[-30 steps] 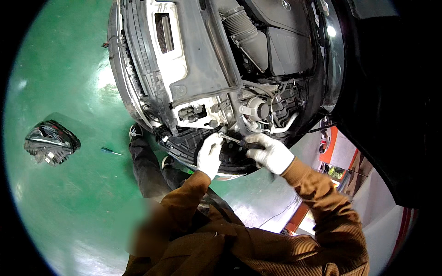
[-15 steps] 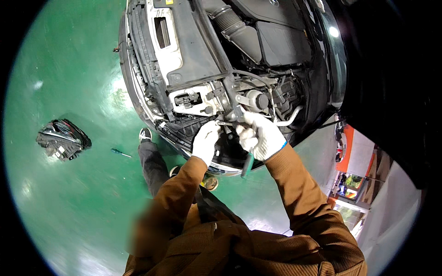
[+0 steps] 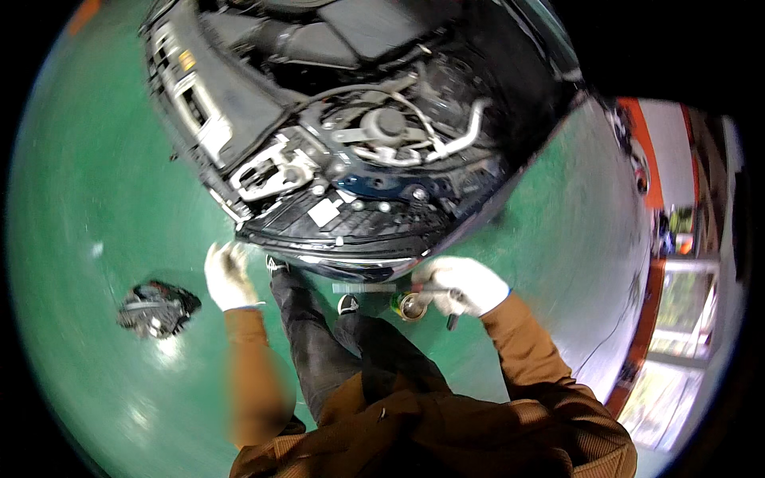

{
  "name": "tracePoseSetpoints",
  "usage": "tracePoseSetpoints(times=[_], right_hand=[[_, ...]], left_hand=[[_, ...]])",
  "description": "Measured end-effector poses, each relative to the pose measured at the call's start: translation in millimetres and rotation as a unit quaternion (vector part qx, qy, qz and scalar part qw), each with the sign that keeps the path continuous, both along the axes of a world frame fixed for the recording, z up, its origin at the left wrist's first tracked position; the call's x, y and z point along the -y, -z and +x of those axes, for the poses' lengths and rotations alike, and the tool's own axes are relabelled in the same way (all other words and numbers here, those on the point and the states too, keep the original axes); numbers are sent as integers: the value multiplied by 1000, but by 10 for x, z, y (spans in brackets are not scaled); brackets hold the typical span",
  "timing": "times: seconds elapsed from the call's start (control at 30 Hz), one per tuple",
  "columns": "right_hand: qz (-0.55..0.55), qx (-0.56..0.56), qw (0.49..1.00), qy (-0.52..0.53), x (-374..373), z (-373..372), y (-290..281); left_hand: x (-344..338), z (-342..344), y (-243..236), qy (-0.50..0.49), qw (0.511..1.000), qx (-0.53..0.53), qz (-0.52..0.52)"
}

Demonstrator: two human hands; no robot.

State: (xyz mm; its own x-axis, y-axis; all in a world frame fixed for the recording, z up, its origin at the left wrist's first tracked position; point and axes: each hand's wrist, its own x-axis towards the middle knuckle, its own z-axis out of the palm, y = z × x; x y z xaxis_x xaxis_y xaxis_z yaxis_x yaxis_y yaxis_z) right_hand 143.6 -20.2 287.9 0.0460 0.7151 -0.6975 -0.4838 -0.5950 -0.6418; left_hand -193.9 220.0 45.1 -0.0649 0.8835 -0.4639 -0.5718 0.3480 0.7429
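My right hand (image 3: 462, 285), in a white glove, is closed around a green-handled hand tool, just off the car's front corner. Motion blur hides the tool's kind; a piece of its dark end (image 3: 453, 322) shows below the fingers. My left hand (image 3: 229, 275), also gloved, is in the air over the green floor with its fingers apart, holding nothing. Ahead of both hands lies the car's open engine bay (image 3: 311, 167), with a round black reservoir cap (image 3: 389, 122) in it. A white label (image 3: 324, 212) sits on the black panel near the front edge.
A dark headlight assembly (image 3: 159, 308) lies on the green floor (image 3: 96, 358) at the left. Near my feet stands a small round tin (image 3: 409, 307). The front bumper edge (image 3: 343, 267) curves in front of my legs. Windows (image 3: 677, 311) line the right side.
Both hands have left the engine bay and moved back toward me. The left hand went left and opened; the right still holds the tool. My view has shifted, with the car now farther up.
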Motion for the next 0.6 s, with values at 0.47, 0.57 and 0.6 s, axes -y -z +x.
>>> tracePoseSetpoints(times=[0.47, 0.57, 0.6], right_hand=[[-216, 188, 957, 49, 2103, -542, 2286], [-189, 209, 956, 83, 1842, -459, 2472], [-167, 212, 957, 107, 1724, -469, 2520]], left_hand=[[-518, 5, 918, 358, 877, -268, 177], [-139, 397, 679, 358, 683, -539, 341], [-17, 504, 581, 332, 594, -621, 389]])
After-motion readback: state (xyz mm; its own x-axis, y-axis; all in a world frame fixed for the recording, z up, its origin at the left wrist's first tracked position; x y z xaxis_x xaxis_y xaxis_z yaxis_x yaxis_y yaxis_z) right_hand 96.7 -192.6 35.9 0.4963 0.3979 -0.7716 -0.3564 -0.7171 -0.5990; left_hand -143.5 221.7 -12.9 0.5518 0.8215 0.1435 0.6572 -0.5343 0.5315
